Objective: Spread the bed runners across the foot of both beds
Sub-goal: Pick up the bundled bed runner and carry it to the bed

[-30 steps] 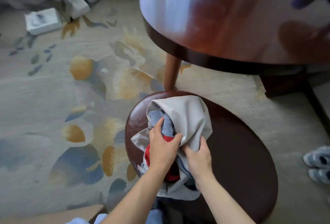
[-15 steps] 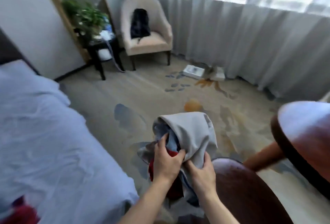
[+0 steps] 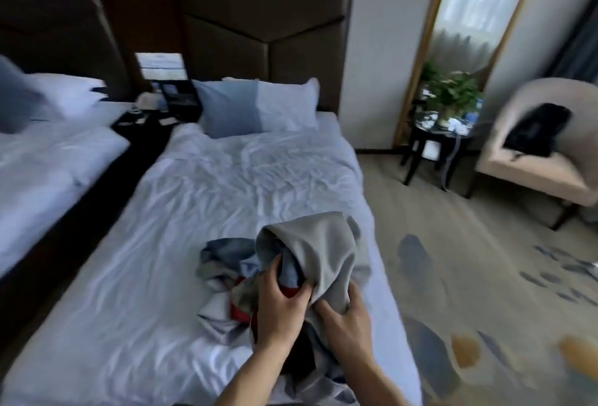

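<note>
A bunched bed runner (image 3: 320,253), grey outside with blue and red inside, is held over the foot of the near bed (image 3: 200,211). My left hand (image 3: 280,305) grips its folds from the left. My right hand (image 3: 348,320) clutches the grey fabric from the right. More crumpled runner cloth (image 3: 223,260) lies on the white sheet just left of my hands. A second bed (image 3: 48,159) with white bedding stands at the far left.
A dark nightstand (image 3: 145,121) sits between the beds. Pillows (image 3: 255,108) lean on the dark headboard. To the right are a tall mirror (image 3: 469,33), a small black table with a plant (image 3: 449,98), a beige armchair (image 3: 547,159) and patterned carpet (image 3: 485,292).
The view swung from a round wooden stool and table, past the window, to the beds. Both hands kept their grip and carried the runner bundle over the near bed.
</note>
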### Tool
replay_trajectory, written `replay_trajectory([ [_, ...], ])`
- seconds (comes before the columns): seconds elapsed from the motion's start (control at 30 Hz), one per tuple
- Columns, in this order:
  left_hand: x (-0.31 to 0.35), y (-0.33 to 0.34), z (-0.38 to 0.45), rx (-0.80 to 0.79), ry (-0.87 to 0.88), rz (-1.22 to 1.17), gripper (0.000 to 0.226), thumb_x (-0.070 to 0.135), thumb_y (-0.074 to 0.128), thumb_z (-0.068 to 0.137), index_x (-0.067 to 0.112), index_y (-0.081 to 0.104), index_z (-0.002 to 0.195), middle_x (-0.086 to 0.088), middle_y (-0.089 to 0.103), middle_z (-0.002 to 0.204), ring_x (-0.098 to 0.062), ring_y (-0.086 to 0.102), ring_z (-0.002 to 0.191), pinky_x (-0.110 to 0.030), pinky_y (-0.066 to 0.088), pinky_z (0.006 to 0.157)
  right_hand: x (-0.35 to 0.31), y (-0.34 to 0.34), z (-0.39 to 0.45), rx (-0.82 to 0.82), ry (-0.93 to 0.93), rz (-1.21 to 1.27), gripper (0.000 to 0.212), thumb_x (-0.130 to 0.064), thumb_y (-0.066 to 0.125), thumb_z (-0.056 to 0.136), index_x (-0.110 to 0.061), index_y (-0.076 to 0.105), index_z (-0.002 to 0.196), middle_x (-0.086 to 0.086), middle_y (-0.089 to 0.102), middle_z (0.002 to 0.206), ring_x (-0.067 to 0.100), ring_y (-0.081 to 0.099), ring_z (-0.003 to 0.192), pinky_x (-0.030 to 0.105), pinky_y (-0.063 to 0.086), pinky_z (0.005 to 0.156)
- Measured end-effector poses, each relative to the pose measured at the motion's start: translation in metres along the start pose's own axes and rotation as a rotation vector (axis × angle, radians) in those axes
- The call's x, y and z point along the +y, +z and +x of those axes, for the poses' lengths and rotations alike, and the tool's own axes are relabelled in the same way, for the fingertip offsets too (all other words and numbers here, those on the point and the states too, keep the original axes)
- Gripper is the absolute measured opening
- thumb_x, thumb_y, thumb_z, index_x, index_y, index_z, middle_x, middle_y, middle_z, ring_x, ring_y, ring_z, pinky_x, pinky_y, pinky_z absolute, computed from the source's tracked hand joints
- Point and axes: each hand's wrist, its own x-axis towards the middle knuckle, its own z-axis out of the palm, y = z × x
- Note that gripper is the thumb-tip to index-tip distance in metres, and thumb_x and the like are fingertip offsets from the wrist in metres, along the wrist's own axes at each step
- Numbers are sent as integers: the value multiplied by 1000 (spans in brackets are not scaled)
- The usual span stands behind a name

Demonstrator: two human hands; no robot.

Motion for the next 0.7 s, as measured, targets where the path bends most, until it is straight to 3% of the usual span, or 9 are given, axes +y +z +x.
replay_trajectory([
  [0.1, -21, -107, 34, 127, -56, -12, 70, 38, 78, 76, 32, 49, 139, 8, 59, 132, -12, 53, 124, -42, 45, 104, -29, 111, -9, -148, -37, 0, 39, -29, 81, 76, -50, 61, 102, -34, 67, 95, -8, 63, 92, 9, 45, 73],
  [0.2, -41, -209, 66, 239, -88, -23, 71, 41, 77, 76, 35, 46, 139, 5, 60, 128, -13, 57, 119, -42, 49, 100, -59, 214, -22, -289, -60, -4, 37, -35, 82, 75, -48, 62, 102, -32, 69, 94, -12, 63, 89, 6, 45, 68],
  [0.4, -62, -372, 116, 472, -60, -35, 61, 36, 76, 77, 39, 51, 132, 15, 62, 120, -6, 58, 113, -40, 50, 99, -112, 380, -45, -489, -150, -60, 29, -45, 77, 73, -43, 60, 97, -18, 70, 89, -3, 64, 85, 21, 47, 68],
  [0.53, -71, -439, 135, 599, -38, -19, 53, 38, 76, 75, 44, 53, 122, 22, 60, 116, -3, 56, 111, -39, 49, 99, -132, 455, -54, -598, -183, -91, 38, -49, 73, 73, -37, 59, 106, -14, 67, 97, 5, 63, 91, 28, 48, 72],
  [0.7, -101, -519, 171, 733, -82, -56, 61, 34, 78, 79, 35, 52, 134, 16, 59, 124, -6, 55, 117, -41, 48, 103, -145, 559, -57, -712, -235, -125, 39, -48, 70, 71, -41, 56, 107, -15, 66, 100, 7, 61, 94, 32, 50, 77],
])
